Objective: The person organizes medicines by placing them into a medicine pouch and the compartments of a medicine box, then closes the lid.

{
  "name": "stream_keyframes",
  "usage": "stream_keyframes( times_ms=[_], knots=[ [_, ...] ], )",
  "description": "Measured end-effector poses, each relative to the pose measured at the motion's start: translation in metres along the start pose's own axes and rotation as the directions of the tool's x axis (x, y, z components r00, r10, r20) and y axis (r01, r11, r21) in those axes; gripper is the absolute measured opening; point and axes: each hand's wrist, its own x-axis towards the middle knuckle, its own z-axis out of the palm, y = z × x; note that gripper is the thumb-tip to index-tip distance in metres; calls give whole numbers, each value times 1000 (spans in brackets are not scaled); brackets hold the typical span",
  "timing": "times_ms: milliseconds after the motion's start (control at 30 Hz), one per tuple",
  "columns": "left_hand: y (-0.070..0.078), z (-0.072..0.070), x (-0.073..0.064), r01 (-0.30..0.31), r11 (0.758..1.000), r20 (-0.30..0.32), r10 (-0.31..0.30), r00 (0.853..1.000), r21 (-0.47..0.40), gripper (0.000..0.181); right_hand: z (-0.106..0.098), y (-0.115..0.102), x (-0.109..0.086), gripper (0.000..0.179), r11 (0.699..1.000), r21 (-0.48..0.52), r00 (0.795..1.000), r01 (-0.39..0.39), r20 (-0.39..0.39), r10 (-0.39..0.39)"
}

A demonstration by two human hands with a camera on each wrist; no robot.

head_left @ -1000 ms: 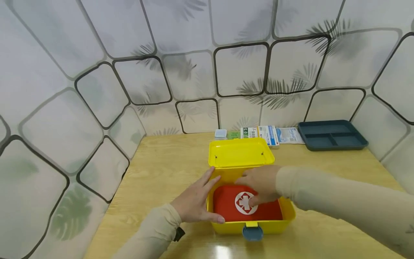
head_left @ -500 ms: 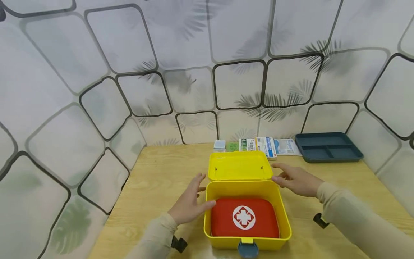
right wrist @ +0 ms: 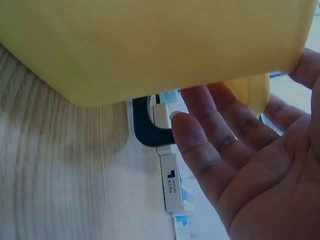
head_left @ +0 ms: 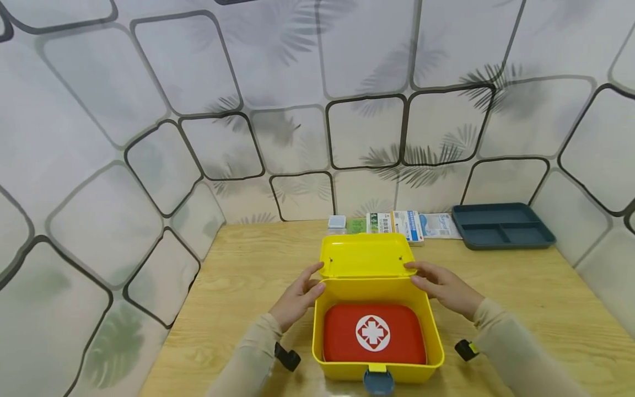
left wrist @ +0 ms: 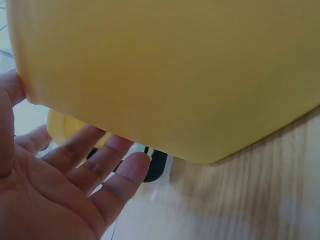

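In the head view, a yellow first-aid box (head_left: 404,373) stands with its lid (head_left: 367,256) raised and tipped back. Inside lies a red pouch (head_left: 342,333) bearing a white cross emblem. My left hand (head_left: 292,303) is at the left rear corner, fingers reaching to the lid's edge and thumb by the box rim. On the opposite side, my right hand (head_left: 448,289) touches the lid's right edge, its thumb at the rear corner. Both wrist views show loosely extended fingers behind the yellow wall, near a dark handle (right wrist: 141,125). A blue-grey latch (head_left: 378,382) hangs in front.
Along the back of the wooden table (head_left: 248,264) lie a small white-lidded container (head_left: 337,222), medicine boxes (head_left: 408,225) and a white-blue packet (head_left: 439,226). A dark divided tray (head_left: 503,226) sits at the back right. Patterned walls (head_left: 297,138) border the table.
My right hand has come out of the box, where it was over the red pouch, and moved to the lid's right edge. My left hand has shifted from the left side to the rear corner.
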Motion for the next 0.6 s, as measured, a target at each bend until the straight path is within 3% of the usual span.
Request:
stream_keyframes(
  times_ms=[133, 200, 267, 333, 400, 533, 600],
  knots=[
    [-2, 4, -1, -19, 998, -1, 19, 1000, 52, 49, -6, 11, 4, 59, 999, 34, 998, -20, -57, 22],
    [-1, 6, -2, -33, 994, -8, 34, 999, 105, 45, -14, 19, 13, 63, 999, -39, 992, -14, -123, 9],
    [1, 7, -1, -61, 983, -18, 65, 998, 173, 42, -24, 28, 25, 63, 982, -187, 980, -12, -197, -26],
    [4, 8, -1, -77, 968, -33, 88, 996, 239, 39, -33, 35, 39, 58, 930, -367, 967, -29, -245, -67],
    [7, 9, -1, -103, 951, -42, 120, 992, 292, 37, -40, 39, 54, 53, 846, -532, 964, -39, -244, -108],
    [10, 10, 0, -111, 926, -48, 137, 989, 362, 36, -44, 42, 78, 54, 693, -721, 981, -7, -139, -135],
    [10, 11, 0, -102, 919, -47, 129, 990, 381, 35, -42, 43, 84, 56, 638, -770, 989, 2, -92, -115]
  ],
)
